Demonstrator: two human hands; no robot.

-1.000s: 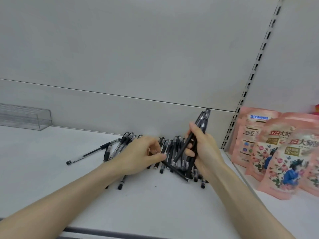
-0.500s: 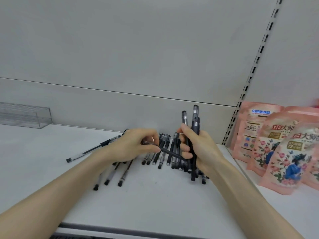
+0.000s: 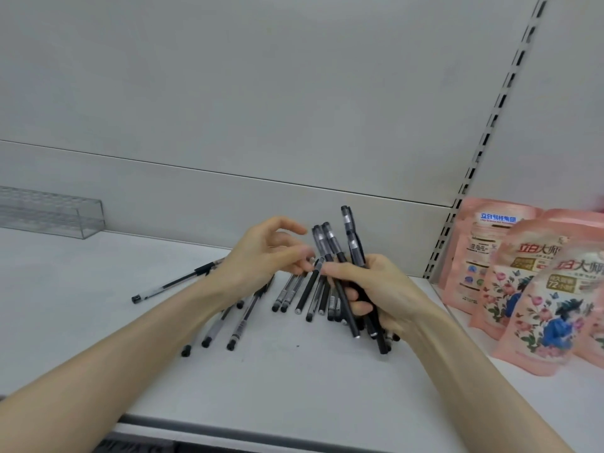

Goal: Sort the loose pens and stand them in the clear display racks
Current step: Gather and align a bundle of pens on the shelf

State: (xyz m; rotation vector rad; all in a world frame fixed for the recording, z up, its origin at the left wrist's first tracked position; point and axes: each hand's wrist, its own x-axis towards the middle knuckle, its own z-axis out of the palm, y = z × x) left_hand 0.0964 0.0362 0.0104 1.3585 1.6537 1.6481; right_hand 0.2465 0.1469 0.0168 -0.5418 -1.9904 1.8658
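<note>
Several loose black pens (image 3: 243,318) lie fanned out on the white shelf (image 3: 294,387), and one more pen (image 3: 170,285) lies apart to the left. My right hand (image 3: 382,289) is shut on a bundle of black pens (image 3: 330,243), held nearly upright with the caps up. My left hand (image 3: 261,259) is just left of the bundle; its fingertips pinch the top of a single black pen (image 3: 307,289) that leans against my right thumb. A clear display rack (image 3: 52,212) stands at the far left against the back wall, with no pens showing in it.
Pink flowered pouches (image 3: 536,289) stand in a row on the right, close to my right wrist. A slotted shelf upright (image 3: 474,171) rises behind them. The shelf's front edge (image 3: 228,426) runs under my forearms.
My left hand has lifted the single pen from lying across to nearly upright against the bundle. The bundle in my right hand has tilted slightly left and risen a little.
</note>
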